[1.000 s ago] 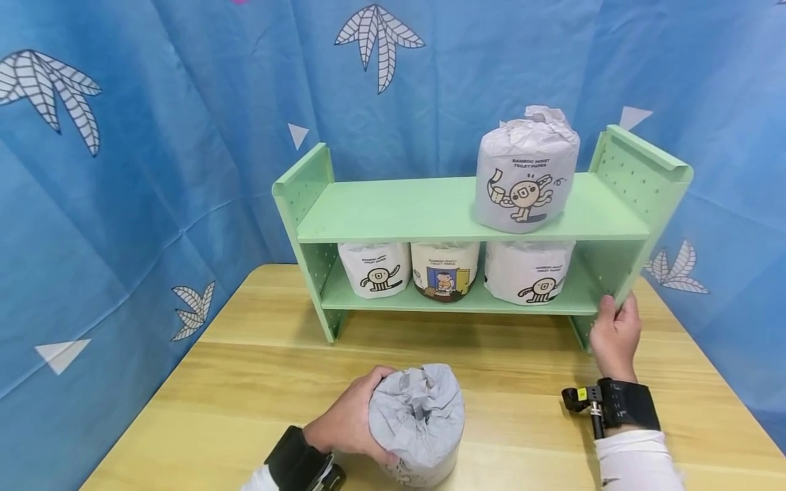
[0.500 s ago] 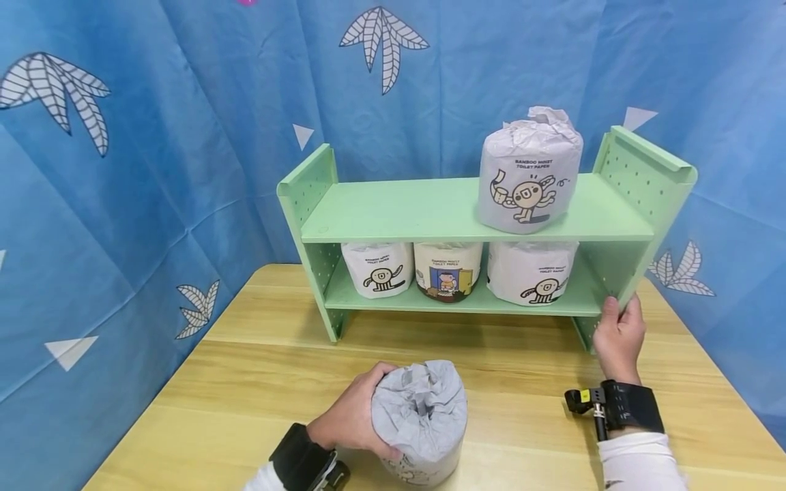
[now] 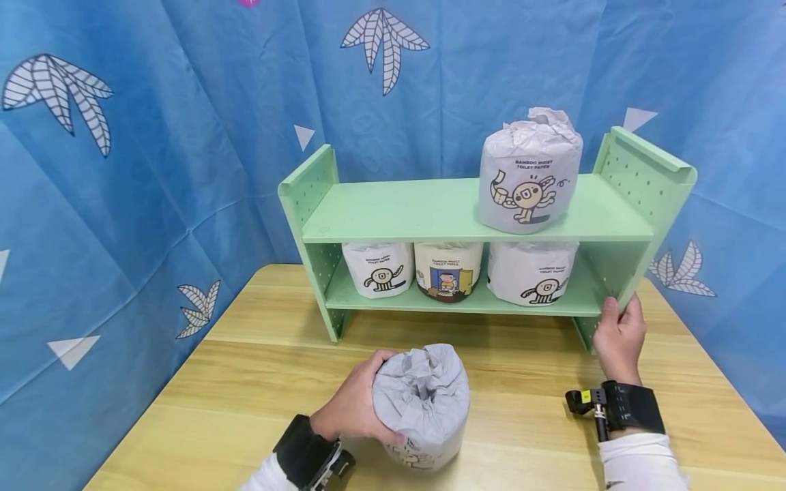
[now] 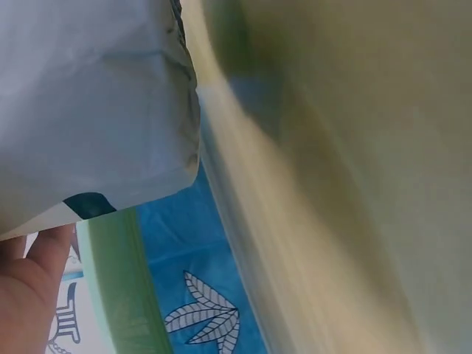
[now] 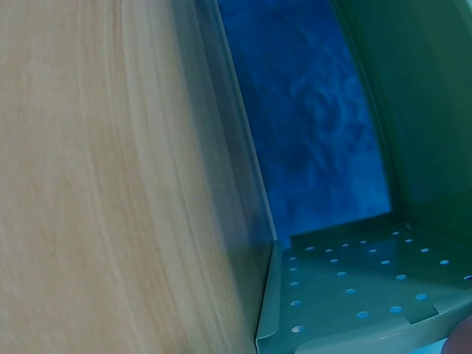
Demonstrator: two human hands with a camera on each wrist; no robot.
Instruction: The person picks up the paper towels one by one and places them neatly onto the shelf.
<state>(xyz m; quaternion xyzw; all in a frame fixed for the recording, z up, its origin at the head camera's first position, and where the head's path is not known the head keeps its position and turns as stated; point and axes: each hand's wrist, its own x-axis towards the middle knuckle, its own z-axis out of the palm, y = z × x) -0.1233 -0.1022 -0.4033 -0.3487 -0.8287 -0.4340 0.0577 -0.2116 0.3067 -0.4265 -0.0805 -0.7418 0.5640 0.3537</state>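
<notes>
I sit in a staged recording booth, not a home: a blue leaf-printed fabric backdrop (image 3: 153, 157) wraps round my light wooden table (image 3: 245, 382), which bears one mint-green perforated metal shelf (image 3: 430, 204).

Grey roll (image 3: 421, 402), mint-green shelf (image 3: 467, 208), blue curtain (image 3: 153, 136)

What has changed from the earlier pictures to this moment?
The left hand, gripping the grey roll, has moved it a little away from the person, toward the shelf; it seems to be lifting slightly off the table. The right hand stays holding the shelf's right side panel. The four rolls on the shelf have not moved.
</notes>
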